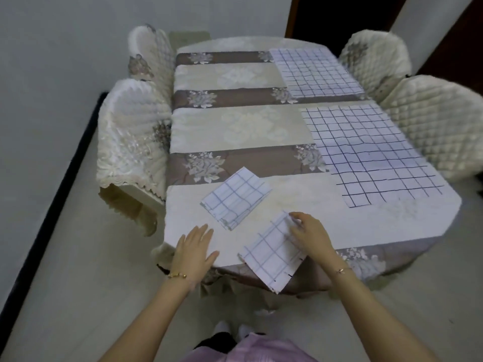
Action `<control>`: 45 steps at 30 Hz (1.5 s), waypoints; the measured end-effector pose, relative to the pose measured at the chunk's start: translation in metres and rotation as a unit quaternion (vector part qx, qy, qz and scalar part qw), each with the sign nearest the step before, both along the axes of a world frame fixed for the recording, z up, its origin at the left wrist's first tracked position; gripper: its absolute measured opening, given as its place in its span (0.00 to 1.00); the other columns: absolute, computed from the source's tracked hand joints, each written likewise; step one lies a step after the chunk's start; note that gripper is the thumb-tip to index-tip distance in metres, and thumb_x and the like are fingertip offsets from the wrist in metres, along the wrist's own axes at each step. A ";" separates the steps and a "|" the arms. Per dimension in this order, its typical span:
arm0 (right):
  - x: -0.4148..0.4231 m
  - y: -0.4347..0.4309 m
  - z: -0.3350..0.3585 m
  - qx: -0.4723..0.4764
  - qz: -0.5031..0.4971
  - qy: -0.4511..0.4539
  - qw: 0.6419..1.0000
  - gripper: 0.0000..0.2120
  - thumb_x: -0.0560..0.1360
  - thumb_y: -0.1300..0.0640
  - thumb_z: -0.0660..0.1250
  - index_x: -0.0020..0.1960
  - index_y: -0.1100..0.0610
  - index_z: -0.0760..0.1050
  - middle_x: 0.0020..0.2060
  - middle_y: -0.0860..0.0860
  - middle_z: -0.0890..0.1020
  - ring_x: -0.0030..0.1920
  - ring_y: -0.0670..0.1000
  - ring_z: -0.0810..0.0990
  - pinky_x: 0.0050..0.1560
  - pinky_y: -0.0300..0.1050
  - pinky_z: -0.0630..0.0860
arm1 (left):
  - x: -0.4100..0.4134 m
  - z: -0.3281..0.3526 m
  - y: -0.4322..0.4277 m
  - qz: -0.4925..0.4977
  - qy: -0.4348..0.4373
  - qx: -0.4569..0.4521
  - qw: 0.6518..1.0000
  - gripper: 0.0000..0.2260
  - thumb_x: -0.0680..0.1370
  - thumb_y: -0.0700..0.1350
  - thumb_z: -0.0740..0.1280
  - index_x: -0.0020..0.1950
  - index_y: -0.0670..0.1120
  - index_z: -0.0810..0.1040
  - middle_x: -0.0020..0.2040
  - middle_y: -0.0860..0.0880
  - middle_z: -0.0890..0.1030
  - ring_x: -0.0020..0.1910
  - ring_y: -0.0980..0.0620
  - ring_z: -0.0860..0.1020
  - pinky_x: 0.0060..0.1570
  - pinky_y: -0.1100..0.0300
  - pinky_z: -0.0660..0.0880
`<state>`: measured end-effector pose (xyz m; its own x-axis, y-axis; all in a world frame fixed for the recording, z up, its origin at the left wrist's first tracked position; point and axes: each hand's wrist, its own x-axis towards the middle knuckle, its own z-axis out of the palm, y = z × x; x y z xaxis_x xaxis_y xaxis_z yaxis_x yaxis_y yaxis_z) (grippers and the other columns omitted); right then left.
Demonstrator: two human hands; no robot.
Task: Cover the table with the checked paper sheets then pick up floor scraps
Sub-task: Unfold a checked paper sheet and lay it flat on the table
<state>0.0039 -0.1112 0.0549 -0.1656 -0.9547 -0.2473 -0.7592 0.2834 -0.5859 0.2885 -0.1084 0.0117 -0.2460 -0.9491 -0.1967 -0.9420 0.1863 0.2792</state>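
The table (243,126) wears a cream and brown flowered cloth. Two checked paper sheets lie spread on its right side, one far (316,71) and one nearer (371,152). A folded checked sheet (236,198) rests near the front left. Another folded checked sheet (271,252) hangs partly over the front edge, and my right hand (311,236) pinches its upper corner. My left hand (194,249) lies flat and open on the cloth at the front left corner, holding nothing.
Two quilted cream chairs stand at the left (130,137) and two at the right (439,121) of the table. Pale floor (78,283) runs along the left, beside a wall with a dark skirting. A dark doorway (339,14) lies beyond the table.
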 end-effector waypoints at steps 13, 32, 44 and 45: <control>-0.009 -0.003 -0.017 0.089 -0.093 0.018 0.992 0.19 0.74 0.57 0.66 0.63 0.58 0.72 0.55 0.54 0.77 0.56 0.56 0.76 0.51 0.45 0.72 | 0.010 -0.005 0.002 -0.041 -0.019 0.025 0.999 0.56 0.56 0.72 0.17 0.77 0.50 0.49 0.78 0.50 0.47 0.77 0.49 0.46 0.73 0.53 0.41; 0.035 0.053 0.081 -0.056 -0.170 -0.438 0.881 0.07 0.76 0.59 0.64 0.52 0.54 0.79 0.47 0.52 0.84 0.45 0.48 0.82 0.37 0.39 0.77 | -0.099 0.110 0.029 -0.036 0.416 0.051 0.907 0.16 0.76 0.51 0.65 0.63 0.54 0.71 0.60 0.61 0.72 0.58 0.69 0.70 0.59 0.75 0.65; 0.058 0.049 0.082 -0.056 -0.147 -0.486 0.860 0.12 0.76 0.60 0.66 0.58 0.54 0.77 0.54 0.51 0.82 0.52 0.48 0.83 0.48 0.40 0.81 | -0.106 0.124 0.027 0.094 0.560 0.125 0.814 0.10 0.73 0.41 0.70 0.52 0.43 0.75 0.56 0.52 0.80 0.56 0.60 0.78 0.49 0.73 0.75; 0.059 0.047 0.083 -0.060 -0.151 -0.484 0.860 0.11 0.75 0.61 0.66 0.57 0.56 0.78 0.53 0.52 0.83 0.52 0.49 0.83 0.49 0.41 0.81 | -0.105 0.124 0.025 0.099 0.560 0.120 0.814 0.08 0.74 0.41 0.69 0.51 0.42 0.75 0.55 0.52 0.80 0.56 0.60 0.78 0.49 0.72 0.75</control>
